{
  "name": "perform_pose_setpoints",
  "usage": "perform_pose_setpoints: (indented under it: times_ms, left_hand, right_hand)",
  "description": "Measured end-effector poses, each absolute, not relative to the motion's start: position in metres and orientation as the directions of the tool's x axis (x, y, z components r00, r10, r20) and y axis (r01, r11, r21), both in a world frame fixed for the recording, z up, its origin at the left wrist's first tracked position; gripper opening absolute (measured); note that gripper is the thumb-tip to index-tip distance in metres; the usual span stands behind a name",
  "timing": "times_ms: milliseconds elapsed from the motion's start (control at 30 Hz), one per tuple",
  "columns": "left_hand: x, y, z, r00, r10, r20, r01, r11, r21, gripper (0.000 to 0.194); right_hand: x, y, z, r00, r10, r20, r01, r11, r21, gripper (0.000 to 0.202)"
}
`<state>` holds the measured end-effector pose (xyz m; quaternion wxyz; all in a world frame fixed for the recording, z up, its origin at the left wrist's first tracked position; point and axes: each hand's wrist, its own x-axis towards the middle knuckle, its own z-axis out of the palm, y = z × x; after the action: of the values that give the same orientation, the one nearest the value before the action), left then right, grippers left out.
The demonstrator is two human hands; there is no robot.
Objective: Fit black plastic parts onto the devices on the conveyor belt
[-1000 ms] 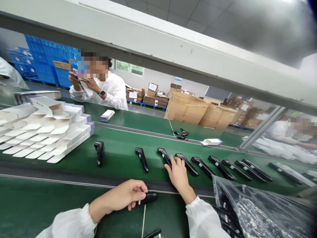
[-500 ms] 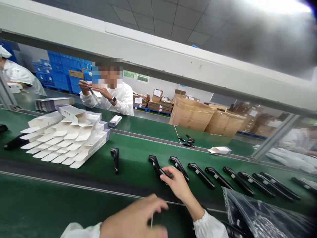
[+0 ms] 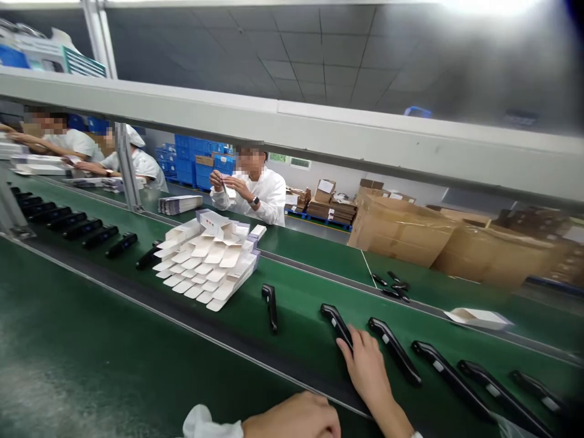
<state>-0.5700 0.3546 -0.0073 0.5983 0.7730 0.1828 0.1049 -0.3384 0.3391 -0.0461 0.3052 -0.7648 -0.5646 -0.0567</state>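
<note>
My right hand closes around the lower end of a black angled handheld device, which lies on the green conveyor belt. The thumb is on its near side and the fingers lie over its far side. My left hand is at the bottom edge, in front of the belt, back up; its fingers curl down out of sight. Just left of my right hand lies a smaller black device. To the right, another black device heads a row of several with small pale labels.
A stack of open white boxes stands on the belt to the left, with more black devices beyond. A metal beam crosses above. Across the line sits a co-worker. Large cartons stand behind.
The view has swung left, so the boxes and devices appear farther right. My left hand has gone from spread fingers to curled. My right hand stays at the same black device.
</note>
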Motion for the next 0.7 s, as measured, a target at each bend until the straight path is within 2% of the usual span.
perform_pose_setpoints:
  times_ms: [67,133,200,267,367,433,600,667,700]
  left_hand:
    - [-0.572,0.369,-0.003,0.856,0.495,-0.146,0.105,0.11,0.988,0.008]
    - [-0.573,0.38,-0.002,0.794,0.561,-0.236,0.003,0.384,0.923,0.014]
    - [-0.572,0.384,0.0,0.769,0.589,-0.247,-0.075,0.468,0.881,0.02]
    - [-0.571,0.382,0.002,0.766,0.591,-0.255,-0.131,0.531,0.837,0.021]
    - [-0.568,0.373,0.004,0.759,0.593,-0.269,-0.184,0.592,0.785,0.018]
    - [-0.567,0.37,0.004,0.738,0.613,-0.282,-0.217,0.611,0.761,0.016]
    - [-0.575,0.367,0.005,0.683,0.664,-0.305,-0.275,0.62,0.735,0.018]
    - [-0.585,0.363,0.003,0.618,0.724,-0.307,-0.203,0.524,0.827,0.018]
    - [-0.591,0.359,0.0,0.574,0.772,-0.272,-0.123,0.41,0.904,0.019]
  right_hand:
    - [-0.347,0.331,-0.04,0.354,0.801,0.483,0.866,-0.085,-0.493,0.05]
    - [-0.362,0.323,-0.034,0.278,0.851,0.446,0.74,0.106,-0.664,0.046]
    - [-0.382,0.318,-0.029,0.141,0.922,0.361,0.517,0.243,-0.821,0.041]
    - [-0.401,0.317,-0.024,0.062,0.956,0.285,0.3,0.255,-0.919,0.038]
    - [-0.42,0.318,-0.018,0.04,0.983,0.18,0.049,0.178,-0.983,0.035]
    - [-0.425,0.316,-0.014,0.026,0.989,0.145,-0.037,0.146,-0.989,0.034]
    - [-0.433,0.316,-0.003,0.038,0.989,0.14,-0.025,0.141,-0.99,0.036]
    - [-0.433,0.326,-0.002,0.101,0.986,0.132,-0.015,0.135,-0.991,0.039]
    - [-0.432,0.333,-0.002,0.146,0.982,0.124,-0.009,0.126,-0.992,0.041]
